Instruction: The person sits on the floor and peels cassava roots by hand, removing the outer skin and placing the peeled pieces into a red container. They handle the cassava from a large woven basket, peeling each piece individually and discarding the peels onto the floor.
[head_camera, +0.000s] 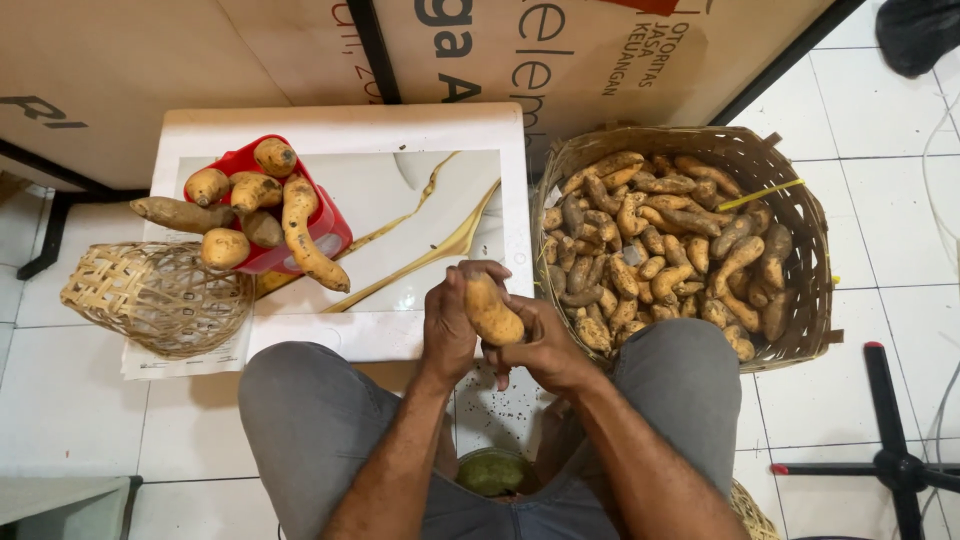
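Both my hands hold one pale orange sweet potato (492, 311) above my knees, at the front edge of a white low table (345, 128). My left hand (449, 325) wraps around its left side. My right hand (537, 345) grips it from the right and below. A large woven basket (812, 250) full of brown sweet potatoes (660, 250) stands on the floor to the right. On the table a red container (325, 222) carries a heap of larger sweet potatoes (262, 205).
An empty small woven basket (155, 295) lies at the table's left corner on paper. A green bowl (492, 472) sits on the floor between my legs. Cardboard sheets lean behind the table. A black stand base (890, 460) rests on the tiled floor at the right.
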